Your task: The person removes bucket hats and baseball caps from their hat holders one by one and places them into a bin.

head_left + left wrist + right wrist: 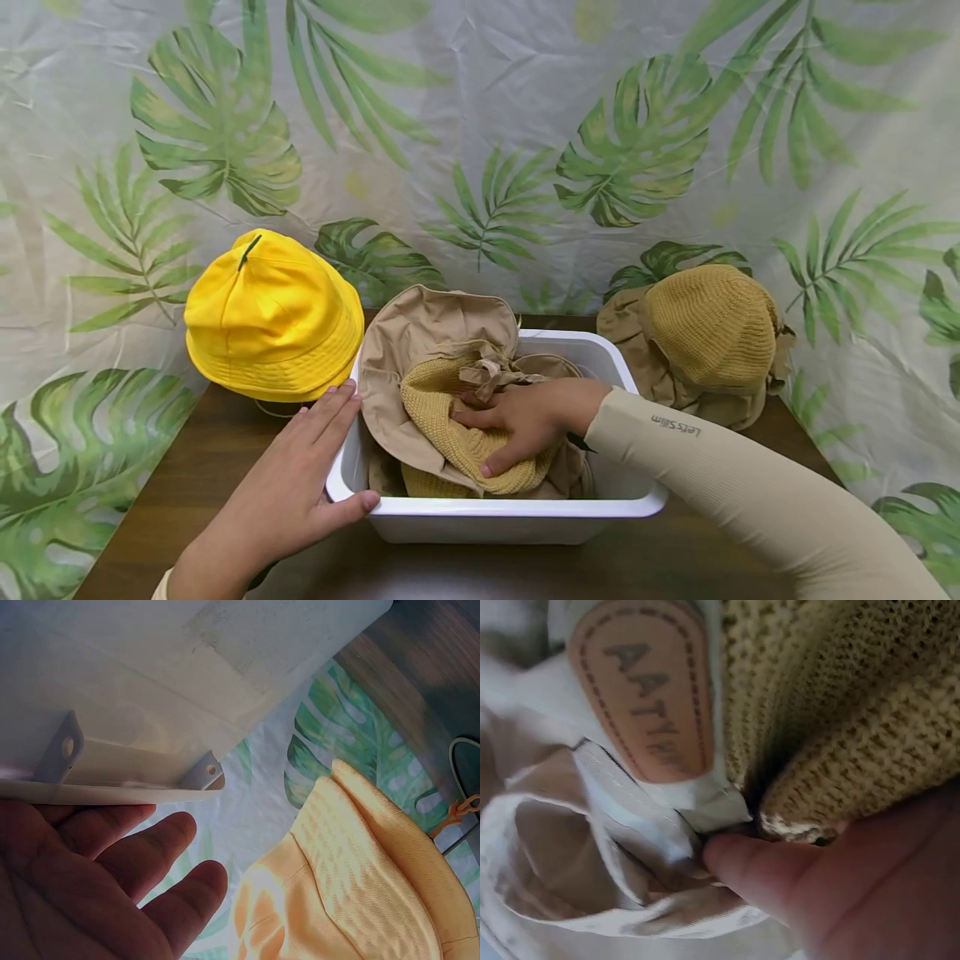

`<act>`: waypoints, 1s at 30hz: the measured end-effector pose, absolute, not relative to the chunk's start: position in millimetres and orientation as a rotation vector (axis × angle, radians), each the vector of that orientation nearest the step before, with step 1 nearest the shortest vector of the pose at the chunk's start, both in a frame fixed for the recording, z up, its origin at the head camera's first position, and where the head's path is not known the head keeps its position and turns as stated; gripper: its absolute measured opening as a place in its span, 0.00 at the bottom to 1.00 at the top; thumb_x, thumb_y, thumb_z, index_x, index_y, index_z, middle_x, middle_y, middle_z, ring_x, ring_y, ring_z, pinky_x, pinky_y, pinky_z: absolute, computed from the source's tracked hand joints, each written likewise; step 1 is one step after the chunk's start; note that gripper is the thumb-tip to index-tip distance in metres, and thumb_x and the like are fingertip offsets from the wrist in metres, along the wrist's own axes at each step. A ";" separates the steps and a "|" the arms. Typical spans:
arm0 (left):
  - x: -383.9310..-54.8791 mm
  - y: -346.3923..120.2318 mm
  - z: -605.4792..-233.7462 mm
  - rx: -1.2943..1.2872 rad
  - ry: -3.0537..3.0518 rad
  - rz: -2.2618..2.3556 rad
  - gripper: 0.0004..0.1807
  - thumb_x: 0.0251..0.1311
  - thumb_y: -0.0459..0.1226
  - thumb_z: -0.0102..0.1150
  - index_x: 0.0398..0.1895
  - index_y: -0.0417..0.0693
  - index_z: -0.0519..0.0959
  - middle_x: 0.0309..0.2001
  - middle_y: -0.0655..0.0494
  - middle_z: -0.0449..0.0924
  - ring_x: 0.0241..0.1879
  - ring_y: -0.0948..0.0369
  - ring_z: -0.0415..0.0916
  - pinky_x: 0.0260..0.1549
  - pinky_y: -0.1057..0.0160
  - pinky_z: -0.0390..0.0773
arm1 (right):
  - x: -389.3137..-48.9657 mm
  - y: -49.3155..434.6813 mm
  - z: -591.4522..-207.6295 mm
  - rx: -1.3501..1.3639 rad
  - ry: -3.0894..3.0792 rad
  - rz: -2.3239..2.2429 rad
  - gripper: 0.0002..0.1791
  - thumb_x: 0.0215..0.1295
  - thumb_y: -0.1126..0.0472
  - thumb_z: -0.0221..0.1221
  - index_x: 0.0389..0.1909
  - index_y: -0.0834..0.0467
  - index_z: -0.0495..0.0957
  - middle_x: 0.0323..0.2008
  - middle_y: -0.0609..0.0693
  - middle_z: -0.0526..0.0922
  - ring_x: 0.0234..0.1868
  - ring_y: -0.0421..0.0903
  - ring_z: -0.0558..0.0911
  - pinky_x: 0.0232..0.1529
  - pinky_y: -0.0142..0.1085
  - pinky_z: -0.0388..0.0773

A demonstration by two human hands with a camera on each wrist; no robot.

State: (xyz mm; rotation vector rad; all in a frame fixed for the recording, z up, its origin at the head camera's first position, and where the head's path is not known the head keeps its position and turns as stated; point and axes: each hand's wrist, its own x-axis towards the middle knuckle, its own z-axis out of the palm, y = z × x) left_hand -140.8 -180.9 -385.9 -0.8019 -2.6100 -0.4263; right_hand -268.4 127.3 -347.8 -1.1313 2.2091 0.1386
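Observation:
A white plastic bin [510,510] holds a tan hat with a wide fabric brim [405,392] and a mustard knit crown [442,417] that is pushed inward. My right hand [517,421] presses on the knit with fingers spread, its fingertips partly hidden beside the fabric bow [491,373]. Close up in the right wrist view, a finger [757,870] touches the hat between the knit and the tan cloth, below a brown label [649,694]. My left hand [296,475] rests its extended fingers along the bin's left rim, with the thumb at the front corner.
A yellow bucket hat [270,321] stands left of the bin, close to my left fingertips. On the right sits another knit and tan hat [712,333]. The dark wooden table [187,475] ends at a leaf-print curtain [495,100] behind.

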 end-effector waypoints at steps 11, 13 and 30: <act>-139.2 -179.9 -387.5 -0.810 -2.592 -0.439 0.53 0.54 0.65 0.61 0.71 0.33 0.64 0.75 0.45 0.56 0.72 0.45 0.57 0.60 0.36 0.64 | -240.1 142.9 -282.4 -1.146 2.332 0.095 0.41 0.68 0.35 0.55 0.77 0.46 0.57 0.77 0.52 0.54 0.76 0.53 0.53 0.72 0.52 0.54; -139.1 -179.8 -387.3 -0.810 -2.592 -0.438 0.53 0.55 0.65 0.61 0.71 0.33 0.64 0.75 0.45 0.56 0.72 0.45 0.57 0.60 0.37 0.64 | -238.8 148.0 -260.4 -1.230 2.364 0.009 0.39 0.69 0.38 0.56 0.76 0.50 0.61 0.75 0.54 0.58 0.75 0.54 0.56 0.70 0.53 0.57; -140.2 -181.4 -386.0 -0.813 -2.600 -0.414 0.54 0.54 0.66 0.61 0.71 0.33 0.64 0.75 0.44 0.57 0.72 0.45 0.57 0.60 0.38 0.65 | -327.0 116.6 -281.6 -1.521 2.512 -0.231 0.47 0.68 0.36 0.56 0.79 0.51 0.48 0.79 0.53 0.40 0.78 0.53 0.39 0.74 0.52 0.42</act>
